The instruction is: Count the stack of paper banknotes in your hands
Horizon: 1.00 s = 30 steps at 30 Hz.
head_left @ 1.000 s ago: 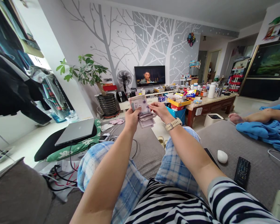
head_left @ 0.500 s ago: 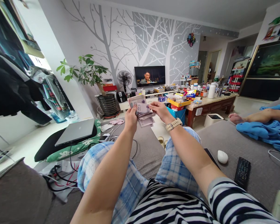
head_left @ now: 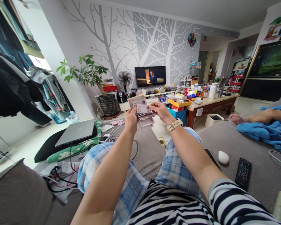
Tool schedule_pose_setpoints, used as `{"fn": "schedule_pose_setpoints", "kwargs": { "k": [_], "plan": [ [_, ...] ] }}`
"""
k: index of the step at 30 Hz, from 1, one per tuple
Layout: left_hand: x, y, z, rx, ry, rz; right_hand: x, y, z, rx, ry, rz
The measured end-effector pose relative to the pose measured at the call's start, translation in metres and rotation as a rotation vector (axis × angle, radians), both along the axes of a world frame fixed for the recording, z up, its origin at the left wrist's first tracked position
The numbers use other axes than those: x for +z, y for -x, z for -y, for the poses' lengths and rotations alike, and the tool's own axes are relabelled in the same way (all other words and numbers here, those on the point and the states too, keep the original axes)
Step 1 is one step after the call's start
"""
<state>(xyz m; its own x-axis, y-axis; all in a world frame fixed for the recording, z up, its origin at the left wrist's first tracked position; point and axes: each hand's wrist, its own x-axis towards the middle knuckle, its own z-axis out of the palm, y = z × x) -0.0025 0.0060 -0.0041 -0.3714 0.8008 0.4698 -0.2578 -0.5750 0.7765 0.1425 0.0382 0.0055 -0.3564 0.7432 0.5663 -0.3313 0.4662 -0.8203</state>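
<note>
A fanned stack of purplish banknotes [head_left: 143, 109] is held up above the sofa, in front of my knees. My left hand [head_left: 131, 120] is closed around the stack's left end, its thumb lying on the front note. From the other side, my right hand [head_left: 159, 110] pinches the right edge of a front note between thumb and fingers. Some notes hang lower beneath the front ones. A beige-strapped watch [head_left: 174, 125] sits on my right wrist.
Around me on the grey sofa lie a closed laptop [head_left: 76, 132], a white mouse [head_left: 223, 157] and a black remote [head_left: 243, 173]. Another person's bare leg [head_left: 259, 117] rests at right. Beyond, a cluttered coffee table [head_left: 210, 101] stands near a blue bin [head_left: 179, 114].
Both hands stay nearly in place. The front notes have shifted slightly, with the front one tilted a little differently. The television picture has changed.
</note>
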Motion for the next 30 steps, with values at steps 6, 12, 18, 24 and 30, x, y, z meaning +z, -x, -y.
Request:
{"fn": "schedule_pose_setpoints", "kwargs": {
  "k": [6, 12, 18, 24, 30],
  "plan": [
    [0.0005, -0.0011, 0.0016, -0.008, -0.007, 0.013, 0.0004, -0.0003, 0.0003, 0.004, -0.002, -0.004],
    [0.0009, -0.0008, 0.002, 0.011, 0.008, -0.005, 0.0004, 0.0001, 0.0008, 0.016, 0.002, -0.019],
    [0.0012, -0.0021, 0.0021, 0.008, -0.006, 0.003, -0.0004, -0.0002, 0.0, 0.013, -0.01, -0.012],
    [0.0022, -0.0032, 0.0049, -0.01, -0.018, 0.004, 0.0002, 0.0001, 0.0003, 0.022, 0.007, -0.023],
    [0.0025, -0.0032, 0.0057, -0.007, -0.005, 0.003, 0.0035, -0.0019, 0.0065, 0.035, 0.055, -0.016]
  ]
}}
